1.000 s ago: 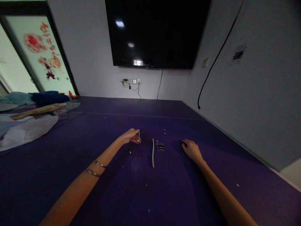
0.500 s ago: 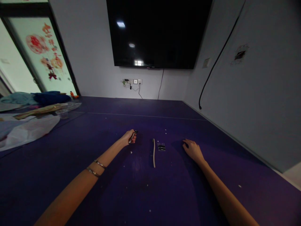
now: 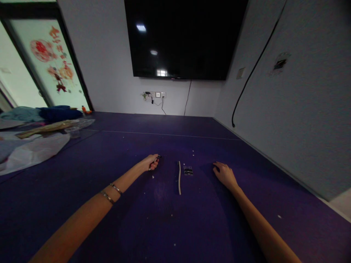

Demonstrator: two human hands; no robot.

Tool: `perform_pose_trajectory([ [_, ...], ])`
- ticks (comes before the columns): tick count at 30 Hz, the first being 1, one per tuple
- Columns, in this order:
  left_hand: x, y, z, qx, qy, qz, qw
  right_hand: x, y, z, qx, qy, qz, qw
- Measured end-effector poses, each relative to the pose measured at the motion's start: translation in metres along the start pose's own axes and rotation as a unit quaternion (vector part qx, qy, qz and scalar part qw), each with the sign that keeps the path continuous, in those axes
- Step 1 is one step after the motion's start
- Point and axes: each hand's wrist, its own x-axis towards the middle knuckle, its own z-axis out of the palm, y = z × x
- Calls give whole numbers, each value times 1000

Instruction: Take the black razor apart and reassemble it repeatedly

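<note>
My left hand [image 3: 150, 163] is closed around a small slim tool with a dark head [image 3: 159, 156]. The head sticks out past the thumb, and most of the handle is hidden by my fingers. To its right, a short off-white piece of cable [image 3: 179, 179] lies lengthwise on the purple surface [image 3: 159, 226]. Just beside the cable is a small clear piece with dark parts [image 3: 188, 170], too small to make out further. My right hand [image 3: 225, 174] rests on the surface farther right, fingers loosely bent and apart, holding nothing.
Small white scraps [image 3: 153, 177] are scattered about. At the left lie white plastic sheeting [image 3: 38, 151], a flat brown piece [image 3: 49, 128] and blue cloth [image 3: 60, 113]. A black cable [image 3: 248, 78] hangs down the right wall; a television [image 3: 183, 40] is on the wall ahead.
My left hand has dipped slightly and turned, so the tool's head now points more to the right and sits lower. My right hand, the cable and the clear piece have stayed put.
</note>
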Motion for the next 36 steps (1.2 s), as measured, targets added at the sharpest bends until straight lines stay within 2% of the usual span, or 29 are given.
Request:
perform_pose_trajectory([
  [13, 4, -6, 1, 21, -12, -15, 1000, -1, -1, 0, -1, 6, 10, 1000],
  [25, 1, -6, 4, 36, -18, 2, 999, -2, -2, -2, 4, 4, 8, 1000],
  [32, -11, -8, 10, 25, -15, 101, 994, -1, -1, 0, 2, 2, 13, 1000],
  [36, -18, -12, 21, 21, -20, 200, 979, 0, 1, 3, 1, 4, 13, 1000],
])
